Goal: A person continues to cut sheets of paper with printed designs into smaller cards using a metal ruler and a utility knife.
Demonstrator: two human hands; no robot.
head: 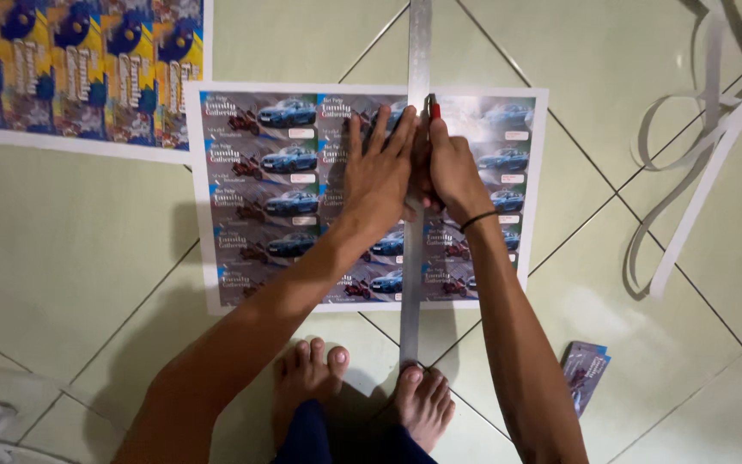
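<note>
A printed sheet (pixel 259 189) with rows of small blue-car cards lies flat on the tiled floor. A long metal ruler (pixel 419 43) runs straight down over its right part. My left hand (pixel 377 172) presses flat on the ruler and sheet with fingers spread. My right hand (pixel 450 167) sits just right of the ruler, closed around a cutter with a red tip (pixel 433 106) that touches the sheet near its top edge. A dark band circles my right wrist.
Another printed sheet (pixel 79 69) in blue and yellow lies at the upper left. Long white paper strips (pixel 697 163) curl on the floor at the right. A small stack of cut cards (pixel 586 371) rests at the lower right. My bare feet (pixel 362 395) stand below the sheet.
</note>
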